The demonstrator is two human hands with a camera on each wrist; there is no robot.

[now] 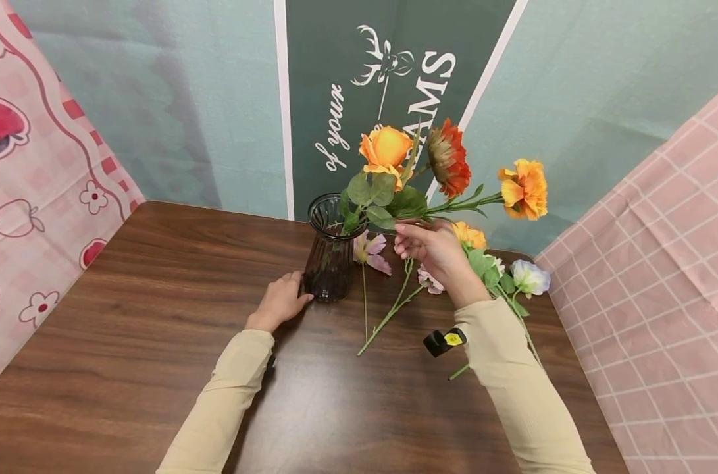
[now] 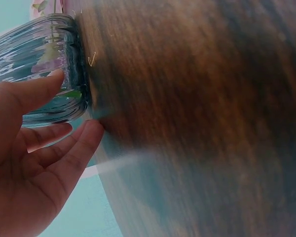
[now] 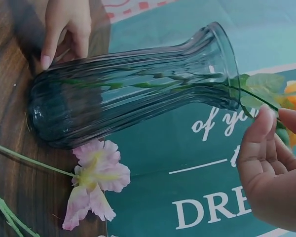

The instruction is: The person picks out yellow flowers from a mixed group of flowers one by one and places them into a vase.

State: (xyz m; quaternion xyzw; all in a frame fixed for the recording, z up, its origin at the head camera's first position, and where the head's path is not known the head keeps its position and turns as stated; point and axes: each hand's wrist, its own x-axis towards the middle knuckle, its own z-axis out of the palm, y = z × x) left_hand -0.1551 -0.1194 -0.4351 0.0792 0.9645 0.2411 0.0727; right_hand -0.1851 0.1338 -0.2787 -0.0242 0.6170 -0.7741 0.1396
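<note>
A dark ribbed glass vase (image 1: 328, 266) stands upright on the wooden table. My left hand (image 1: 280, 301) holds its base from the left, thumb (image 2: 42, 91) in front and fingers farther back. Green stems (image 3: 138, 85) run down inside the glass. From its mouth an orange rose (image 1: 385, 149), a red-orange flower (image 1: 450, 159) and an orange carnation (image 1: 523, 189) lean out to the right. Just outside the rim, my right hand (image 1: 432, 253) pinches a green flower stem (image 3: 256, 97) between thumb and forefinger; leaves cover part of the stems there.
Beside the vase lies a pink-purple flower (image 1: 373, 252). A bare green stem (image 1: 388, 317) crosses the table to its right. Farther right are a white-lilac flower (image 1: 530, 278) and another orange bloom (image 1: 468, 235). A printed cloth (image 1: 234, 99) hangs behind the table.
</note>
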